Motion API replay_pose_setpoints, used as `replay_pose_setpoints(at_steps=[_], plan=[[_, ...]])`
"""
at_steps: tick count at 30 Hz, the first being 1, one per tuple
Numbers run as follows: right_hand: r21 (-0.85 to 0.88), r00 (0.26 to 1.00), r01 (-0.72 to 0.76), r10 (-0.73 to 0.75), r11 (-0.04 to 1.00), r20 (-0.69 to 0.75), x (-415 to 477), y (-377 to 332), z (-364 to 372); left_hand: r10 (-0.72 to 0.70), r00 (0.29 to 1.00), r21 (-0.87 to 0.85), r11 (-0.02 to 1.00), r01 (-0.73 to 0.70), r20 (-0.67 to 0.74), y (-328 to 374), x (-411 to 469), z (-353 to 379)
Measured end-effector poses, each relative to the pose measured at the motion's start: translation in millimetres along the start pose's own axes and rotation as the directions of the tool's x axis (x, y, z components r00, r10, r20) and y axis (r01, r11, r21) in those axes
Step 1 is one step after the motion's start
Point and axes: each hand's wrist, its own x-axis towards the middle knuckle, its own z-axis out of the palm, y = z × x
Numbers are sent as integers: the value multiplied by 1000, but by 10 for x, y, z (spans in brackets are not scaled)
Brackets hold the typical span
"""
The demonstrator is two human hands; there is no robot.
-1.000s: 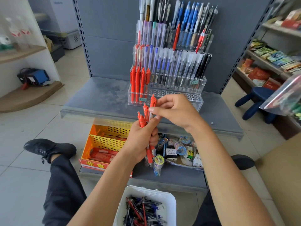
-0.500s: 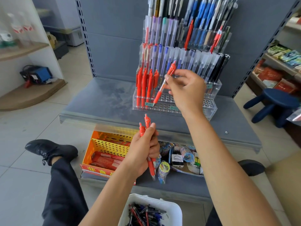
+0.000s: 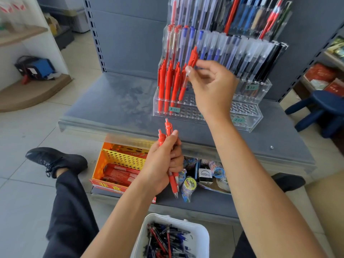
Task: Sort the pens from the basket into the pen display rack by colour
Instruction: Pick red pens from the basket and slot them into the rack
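Note:
A clear tiered pen display rack stands on the grey shelf, with red pens at its lower left and blue, clear and black pens in the rows behind. My right hand pinches one red pen by its upper part, its tip down at the rack's front row beside the other red pens. My left hand grips two red pens upright below the shelf edge. A white basket of mixed red, blue and black pens sits at the bottom.
The grey shelf has a steel upright behind it. Below it sit an orange perforated tray and small tape rolls. A blue stool stands at the right. My legs and black shoe flank the basket.
My right hand took one red pen from the left hand's bunch, carried it up to the rack and now lowers it steeper into the front row. The left hand stays put.

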Motion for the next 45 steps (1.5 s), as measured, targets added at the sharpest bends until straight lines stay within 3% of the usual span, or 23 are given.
replay_pose_setpoints(at_steps=[5, 10, 13, 15, 19, 22, 27, 32, 34, 37, 39, 42, 45], plan=[[-92, 981, -66, 82, 994, 177, -129, 136, 34, -4, 1000, 14, 1000, 5, -10, -16, -18, 24], [-181, 954, -121, 165, 976, 250, -231, 174, -44, -5, 1000, 25, 1000, 6, -14, 13, -67, 58], [-140, 943, -185, 216, 973, 253, -345, 55, -176, -6, 1000, 61, 998, 6, 6, 42, -137, 84], [-127, 878, -267, 295, 955, 377, -457, -87, -326, -2, 999, 111, 994, -2, 36, 55, -199, 105], [-186, 633, -376, 398, 908, 664, -670, -334, -641, 22, 996, 254, 966, -42, 82, 68, -339, 180], [-209, 578, -377, 406, 902, 708, -674, -412, -779, 27, 990, 297, 953, -67, 136, 63, -420, 226], [-104, 741, -381, 371, 919, 560, -555, -447, -889, 11, 978, 324, 943, -79, 208, 17, -490, 345], [-77, 640, -414, 350, 907, 683, -501, -469, -1003, 20, 985, 292, 954, -70, 169, 0, -471, 437], [-21, 689, -393, 310, 919, 655, -484, -445, -987, 16, 987, 270, 961, -60, 161, 19, -452, 432], [64, 873, -300, 247, 952, 420, -383, -361, -863, 22, 993, 259, 964, -51, 116, 39, -404, 392], [81, 947, -216, 188, 973, 260, -269, -289, -744, 28, 996, 257, 965, -48, 79, 38, -358, 340], [49, 989, -99, 92, 994, 117, -70, -198, -556, 32, 998, 213, 976, -44, 62, 59, -284, 267], [-10, 998, -32, 32, 999, 63, 80, -134, -397, 20, 998, 179, 983, -30, 55, 98, -230, 195]])
